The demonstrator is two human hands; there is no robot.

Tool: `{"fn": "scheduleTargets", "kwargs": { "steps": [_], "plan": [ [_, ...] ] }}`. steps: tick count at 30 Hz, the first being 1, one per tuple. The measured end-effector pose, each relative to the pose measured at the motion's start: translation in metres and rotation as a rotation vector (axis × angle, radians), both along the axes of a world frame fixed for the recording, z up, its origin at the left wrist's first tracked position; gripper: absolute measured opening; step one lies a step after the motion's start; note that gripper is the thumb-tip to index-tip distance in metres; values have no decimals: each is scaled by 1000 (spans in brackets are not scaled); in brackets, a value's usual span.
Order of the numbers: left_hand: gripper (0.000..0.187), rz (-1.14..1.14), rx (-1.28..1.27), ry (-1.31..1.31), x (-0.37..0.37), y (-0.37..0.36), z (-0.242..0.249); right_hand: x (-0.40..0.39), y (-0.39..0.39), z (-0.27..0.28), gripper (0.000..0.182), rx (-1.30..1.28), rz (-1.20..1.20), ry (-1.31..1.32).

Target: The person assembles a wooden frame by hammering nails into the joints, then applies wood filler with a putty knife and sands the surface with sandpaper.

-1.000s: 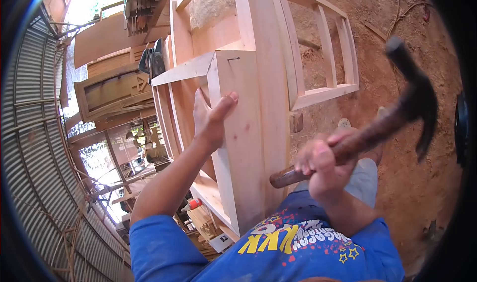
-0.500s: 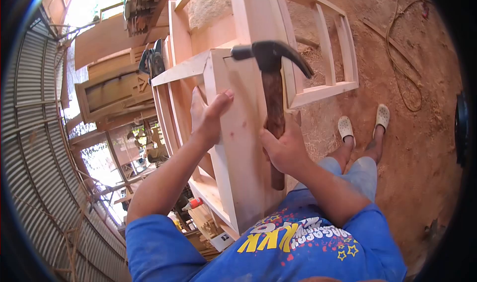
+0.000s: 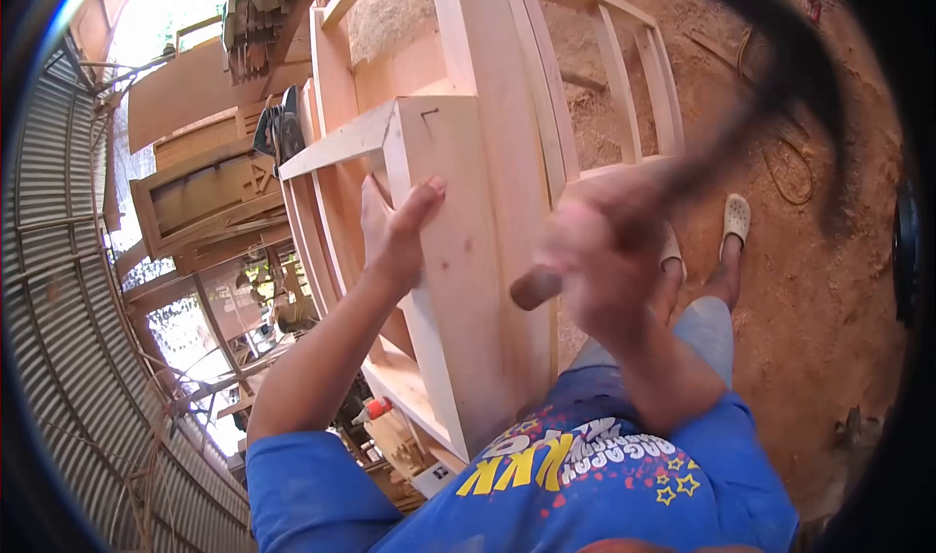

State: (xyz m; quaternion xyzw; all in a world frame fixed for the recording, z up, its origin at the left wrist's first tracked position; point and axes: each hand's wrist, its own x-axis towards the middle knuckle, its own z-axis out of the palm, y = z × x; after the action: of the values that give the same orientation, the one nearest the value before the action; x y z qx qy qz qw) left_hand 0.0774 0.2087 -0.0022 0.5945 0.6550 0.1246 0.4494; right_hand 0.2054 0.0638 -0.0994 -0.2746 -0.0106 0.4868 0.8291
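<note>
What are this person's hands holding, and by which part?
The right hand grips a hammer by its handle, near the butt end. The left hand holds the wooden frame by a board's edge, thumb on its face.

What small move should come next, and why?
Probably swing the hammer onto the nail: it sticks out near the end of the board, the right hand holds the hammer, and the left hand grips the board, clear of the nail.

The hammer and right hand are blurred. The top edge cuts off the wooden frame.
</note>
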Motion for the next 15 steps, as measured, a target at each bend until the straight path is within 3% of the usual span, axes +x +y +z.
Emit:
{"fn": "scheduleTargets", "kwargs": {
  "steps": [3, 6, 7, 10, 13, 15],
  "plan": [
    [87, 18, 65, 98, -6, 2, -3, -3, -33, 4, 10, 204, -323, 112],
    [73, 90, 64, 79, -5, -1, -2, -30, 20, -13, 9, -190, 365, -472],
    [74, 54, 62, 66, -3, -3, -2, -24, 28, -3, 9, -196, 380, -366],
    [76, 3, 67, 41, -7, -1, -4, 14, 17, 21, 10, -79, 110, -69],
    [75, 9, 70, 32, -1, 3, -1, 1, -13, -26, 7, 359, -156, -59],
    [75, 4, 66, 27, 2, -2, 1, -29, 0, -43, 4, 234, 73, -297]
  ]
}}
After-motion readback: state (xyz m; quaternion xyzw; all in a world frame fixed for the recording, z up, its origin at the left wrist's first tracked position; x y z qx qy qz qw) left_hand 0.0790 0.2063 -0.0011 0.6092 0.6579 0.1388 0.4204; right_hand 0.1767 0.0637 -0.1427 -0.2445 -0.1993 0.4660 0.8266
